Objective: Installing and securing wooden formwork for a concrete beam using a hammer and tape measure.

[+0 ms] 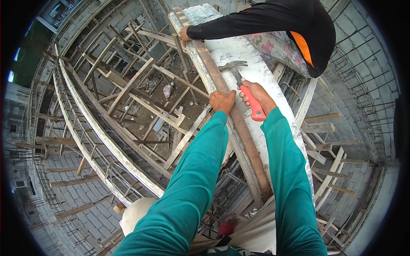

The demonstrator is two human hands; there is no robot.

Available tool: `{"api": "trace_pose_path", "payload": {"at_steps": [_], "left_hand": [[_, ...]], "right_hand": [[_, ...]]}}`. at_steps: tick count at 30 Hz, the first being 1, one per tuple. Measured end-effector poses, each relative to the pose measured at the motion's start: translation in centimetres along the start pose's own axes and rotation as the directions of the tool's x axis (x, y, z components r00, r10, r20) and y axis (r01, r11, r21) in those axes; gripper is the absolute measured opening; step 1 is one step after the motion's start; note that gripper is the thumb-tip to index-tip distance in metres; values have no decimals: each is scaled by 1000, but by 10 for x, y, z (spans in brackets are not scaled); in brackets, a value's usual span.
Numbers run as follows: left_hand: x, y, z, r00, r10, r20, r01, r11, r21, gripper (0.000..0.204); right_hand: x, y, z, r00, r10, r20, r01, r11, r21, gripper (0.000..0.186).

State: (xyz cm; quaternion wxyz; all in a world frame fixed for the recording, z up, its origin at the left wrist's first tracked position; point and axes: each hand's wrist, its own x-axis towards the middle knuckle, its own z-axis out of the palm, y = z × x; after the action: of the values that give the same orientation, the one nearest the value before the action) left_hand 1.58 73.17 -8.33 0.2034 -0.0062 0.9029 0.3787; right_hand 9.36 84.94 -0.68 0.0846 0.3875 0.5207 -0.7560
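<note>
Red-handled hammer [253, 101], brown plank [242, 126], perhaps pink-flowered cloth [274, 47]

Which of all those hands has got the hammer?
The right hand, poking from a green sleeve: it grips the red-handled claw hammer. The left hand grips the brown wooden board, and the co-worker's hand is by that board's far end.

Walls: grey block walls [363, 81] stand to your left and right. Floor: brown earth floor [153, 102] lies below you, littered with debris [168, 90], crossed by timber beams [130, 87]. Light: daylight.
</note>
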Motion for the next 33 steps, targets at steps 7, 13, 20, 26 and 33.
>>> {"api": "trace_pose_path", "payload": {"at_steps": [7, 13, 20, 26, 33], "left_hand": [[-4, 12, 2, 998, -15, 63, 12, 999, 48, 80], [0, 3, -5, 998, -20, 66, 18, 999, 28, 79], [-6, 14, 2, 999, -2, 50, 1, 999, 33, 68], [2, -1, -1, 999, -14, 42, 12, 999, 51, 76], [-2, 7, -3, 999, -24, 24, 24, 1000, 6, 69]], "right_hand": [[28, 8, -3, 990, -84, -110, 128, 861, 493, 33], [-1, 9, -12, 999, -32, 40, 34, 998, -45, 38], [17, 12, -18, 975, -136, -177, 201, 879, 431, 35], [-15, 10, -1, 999, -28, 37, 29, 999, -34, 38], [-52, 63, -20, 924, -269, -273, 242, 962, -130, 19]]}}
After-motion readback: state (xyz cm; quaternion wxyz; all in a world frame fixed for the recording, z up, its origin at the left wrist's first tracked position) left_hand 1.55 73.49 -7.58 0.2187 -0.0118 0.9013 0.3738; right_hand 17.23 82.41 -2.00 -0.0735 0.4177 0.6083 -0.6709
